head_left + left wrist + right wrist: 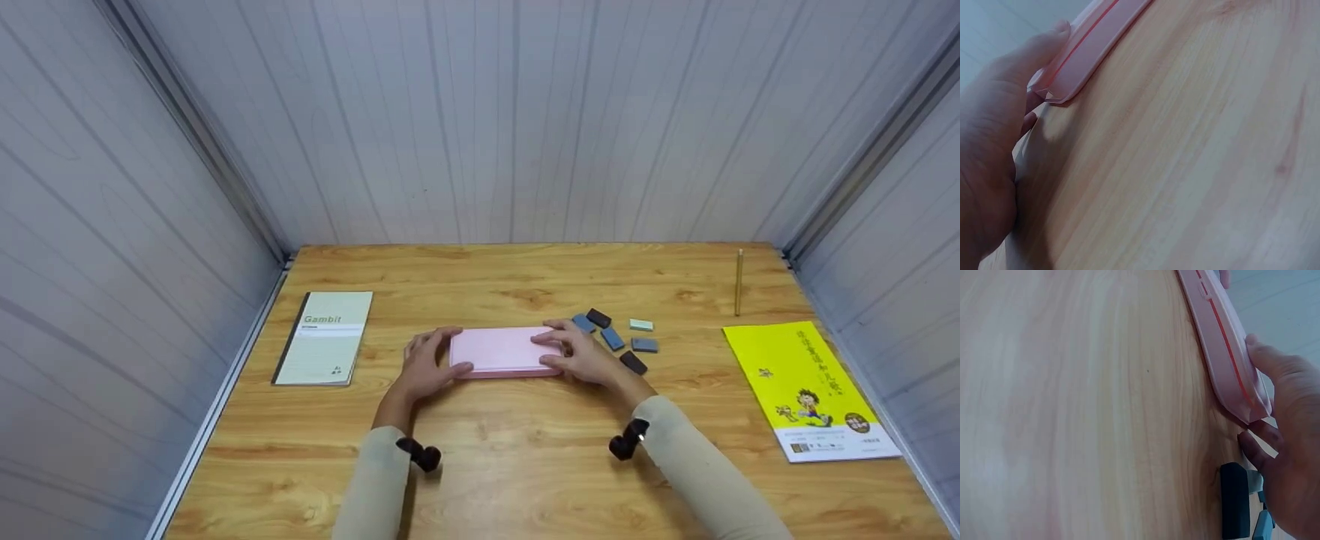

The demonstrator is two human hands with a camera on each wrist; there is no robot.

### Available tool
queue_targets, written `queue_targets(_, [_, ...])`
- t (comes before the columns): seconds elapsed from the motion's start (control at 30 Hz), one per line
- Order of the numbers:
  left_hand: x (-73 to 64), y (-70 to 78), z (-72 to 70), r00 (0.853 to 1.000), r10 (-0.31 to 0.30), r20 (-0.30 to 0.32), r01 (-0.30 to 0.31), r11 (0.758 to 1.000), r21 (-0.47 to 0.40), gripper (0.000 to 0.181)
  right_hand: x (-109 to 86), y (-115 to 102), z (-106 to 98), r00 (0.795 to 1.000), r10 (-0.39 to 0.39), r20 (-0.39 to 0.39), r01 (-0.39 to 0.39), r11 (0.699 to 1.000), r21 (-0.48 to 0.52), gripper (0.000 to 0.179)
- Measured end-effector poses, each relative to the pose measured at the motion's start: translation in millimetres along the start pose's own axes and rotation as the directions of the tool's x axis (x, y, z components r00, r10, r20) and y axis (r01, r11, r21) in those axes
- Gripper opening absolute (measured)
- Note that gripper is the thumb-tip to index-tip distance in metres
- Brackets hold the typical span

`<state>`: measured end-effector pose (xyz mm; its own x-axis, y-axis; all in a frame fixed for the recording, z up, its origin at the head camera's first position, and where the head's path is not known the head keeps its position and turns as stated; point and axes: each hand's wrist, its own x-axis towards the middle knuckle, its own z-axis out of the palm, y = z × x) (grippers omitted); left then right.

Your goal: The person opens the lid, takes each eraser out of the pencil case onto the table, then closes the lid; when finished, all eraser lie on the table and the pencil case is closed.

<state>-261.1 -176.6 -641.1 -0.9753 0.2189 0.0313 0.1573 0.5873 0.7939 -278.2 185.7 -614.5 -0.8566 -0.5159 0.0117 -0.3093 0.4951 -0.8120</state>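
A pink pencil case (502,350) lies flat on the wooden table with its long side toward me. Its lid is down, and a red line with a small tab runs along the front side (1223,332). My left hand (426,367) grips the left end, thumb at the front top edge and fingers round the far side. At the other end my right hand (589,358) holds the case, thumb near the front edge and fingers over the top. In the right wrist view, a black eraser (1235,500) lies close beside the right hand.
Several blue and black erasers (613,339) and a small pale green one (641,325) lie right of the case. A notebook (322,337) is at left. At right are a yellow book (810,390) and a pencil (739,281). Panel walls (480,120) enclose the table.
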Motion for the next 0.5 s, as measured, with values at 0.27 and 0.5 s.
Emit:
queue_targets(0.27, [0.4,5.9,-3.5,0.999,-0.041,0.022,0.041,0.999,0.009,0.076,-0.3,0.4,1.1,1.000,-0.024,0.014,0.025,0.999,-0.036,0.045])
queue_targets(0.5, [0.9,7.5,-3.5,0.997,-0.079,0.028,0.079,0.997,-0.016,0.075,-1.0,0.9,2.4,0.999,-0.051,0.015,0.052,0.997,-0.058,0.045])
